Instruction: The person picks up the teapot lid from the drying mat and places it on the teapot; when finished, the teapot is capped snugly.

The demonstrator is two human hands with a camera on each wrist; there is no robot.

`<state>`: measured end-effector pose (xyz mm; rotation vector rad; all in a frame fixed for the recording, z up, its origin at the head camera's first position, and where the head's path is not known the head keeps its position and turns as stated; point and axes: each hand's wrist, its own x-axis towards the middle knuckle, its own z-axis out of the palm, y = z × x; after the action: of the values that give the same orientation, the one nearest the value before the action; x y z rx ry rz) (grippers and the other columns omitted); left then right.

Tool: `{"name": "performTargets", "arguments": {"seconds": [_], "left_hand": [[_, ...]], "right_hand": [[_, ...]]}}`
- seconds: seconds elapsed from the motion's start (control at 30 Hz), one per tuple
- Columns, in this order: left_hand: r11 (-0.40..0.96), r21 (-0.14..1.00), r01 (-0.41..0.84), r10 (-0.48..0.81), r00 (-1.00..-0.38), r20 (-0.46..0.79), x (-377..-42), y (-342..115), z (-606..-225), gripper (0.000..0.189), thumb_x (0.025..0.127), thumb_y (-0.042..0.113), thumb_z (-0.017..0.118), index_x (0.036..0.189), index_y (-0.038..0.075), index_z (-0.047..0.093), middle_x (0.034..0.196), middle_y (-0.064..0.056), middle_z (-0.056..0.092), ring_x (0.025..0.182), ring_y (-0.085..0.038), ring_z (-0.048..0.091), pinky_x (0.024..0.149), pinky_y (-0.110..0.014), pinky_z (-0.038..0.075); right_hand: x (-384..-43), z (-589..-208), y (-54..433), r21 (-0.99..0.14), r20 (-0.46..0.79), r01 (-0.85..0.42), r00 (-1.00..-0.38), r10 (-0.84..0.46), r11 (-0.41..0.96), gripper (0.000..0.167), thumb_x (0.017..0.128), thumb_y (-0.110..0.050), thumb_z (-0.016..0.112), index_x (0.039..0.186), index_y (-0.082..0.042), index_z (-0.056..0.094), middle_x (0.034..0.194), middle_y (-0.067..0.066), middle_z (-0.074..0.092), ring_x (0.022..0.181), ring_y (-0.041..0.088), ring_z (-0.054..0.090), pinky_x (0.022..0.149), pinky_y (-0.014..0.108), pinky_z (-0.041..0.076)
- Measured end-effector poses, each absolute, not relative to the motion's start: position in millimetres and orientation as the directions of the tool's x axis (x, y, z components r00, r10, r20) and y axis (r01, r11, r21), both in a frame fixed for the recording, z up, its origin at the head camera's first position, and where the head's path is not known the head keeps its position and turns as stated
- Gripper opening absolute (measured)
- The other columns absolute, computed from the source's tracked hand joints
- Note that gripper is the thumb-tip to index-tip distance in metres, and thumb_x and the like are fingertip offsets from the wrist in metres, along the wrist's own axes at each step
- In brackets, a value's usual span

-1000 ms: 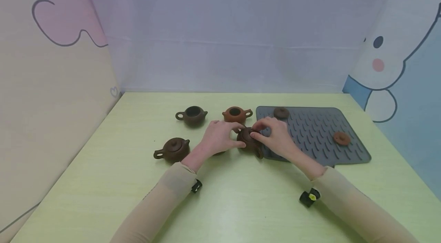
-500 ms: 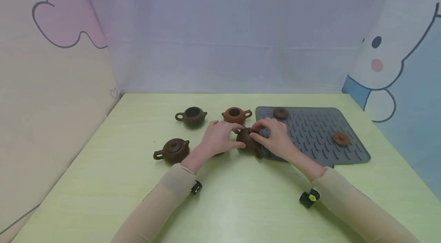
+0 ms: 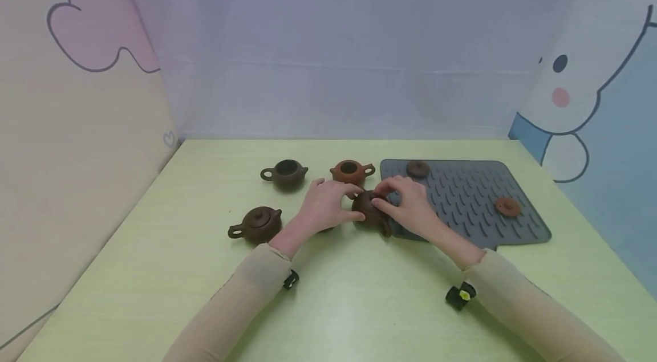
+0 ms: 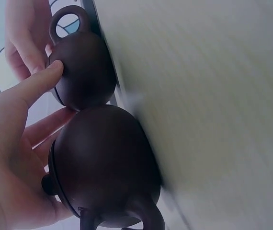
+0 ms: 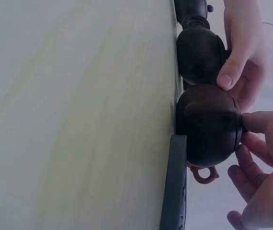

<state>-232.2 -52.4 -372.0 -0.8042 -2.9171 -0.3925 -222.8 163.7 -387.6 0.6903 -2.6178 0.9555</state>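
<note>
A dark brown teapot (image 3: 365,215) stands at the left edge of the grey mat, its handle toward the person. My left hand (image 3: 328,203) grips its side, with the thumb on the body in the left wrist view. My right hand (image 3: 409,206) pinches the knob of its lid from above; fingertips cover most of the knob. The lid sits on the teapot's opening. Under my left hand is another dark lidded teapot (image 4: 105,158), mostly hidden in the head view. A further lidded brown teapot (image 3: 260,224) stands to the left.
Behind the hands stand a dark lidless teapot (image 3: 288,175) and a reddish-brown lidless teapot (image 3: 350,173). On the grey ridged mat (image 3: 462,202) lie a dark lid (image 3: 418,169) and a reddish lid (image 3: 508,207). A curtain hangs behind the pale table (image 3: 333,305).
</note>
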Motion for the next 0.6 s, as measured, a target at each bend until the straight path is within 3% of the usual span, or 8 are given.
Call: {"name": "performTargets", "arguments": {"seconds": [0.2, 0.4, 0.6], "left_hand": [[0.827, 0.204, 0.524, 0.492, -0.849, 0.192, -228, -58, -373, 0.052, 0.081, 0.054, 0.075, 0.125, 0.026, 0.068, 0.111, 0.007, 0.074, 0.106, -0.015, 0.067, 0.113, -0.054, 0.036], [0.811, 0.274, 0.517, 0.445, -0.849, 0.284, -223, -78, -371, 0.043, 0.083, 0.047, 0.076, 0.119, 0.024, 0.072, 0.108, 0.008, 0.075, 0.107, -0.015, 0.067, 0.114, -0.053, 0.035], [0.808, 0.296, 0.509, 0.404, -0.845, 0.35, -216, -104, -371, 0.041, 0.086, 0.044, 0.074, 0.12, 0.022, 0.071, 0.117, 0.008, 0.073, 0.116, -0.018, 0.064, 0.112, -0.05, 0.038]], "right_hand": [[-223, -389, 163, -0.515, 0.419, -0.533, -0.839, -0.345, 0.671, 0.014, 0.088, -0.023, 0.075, 0.1, -0.016, 0.071, 0.095, 0.003, 0.07, 0.094, 0.023, 0.063, 0.101, 0.064, 0.031], [-224, -388, 167, -0.518, 0.444, -0.547, -0.829, -0.34, 0.658, 0.015, 0.091, -0.023, 0.071, 0.103, -0.014, 0.071, 0.095, 0.002, 0.071, 0.092, 0.022, 0.066, 0.102, 0.06, 0.034], [-226, -388, 175, -0.522, 0.461, -0.549, -0.826, -0.325, 0.653, 0.016, 0.092, -0.02, 0.07, 0.105, -0.011, 0.071, 0.096, 0.004, 0.072, 0.094, 0.024, 0.066, 0.1, 0.059, 0.034]]}}
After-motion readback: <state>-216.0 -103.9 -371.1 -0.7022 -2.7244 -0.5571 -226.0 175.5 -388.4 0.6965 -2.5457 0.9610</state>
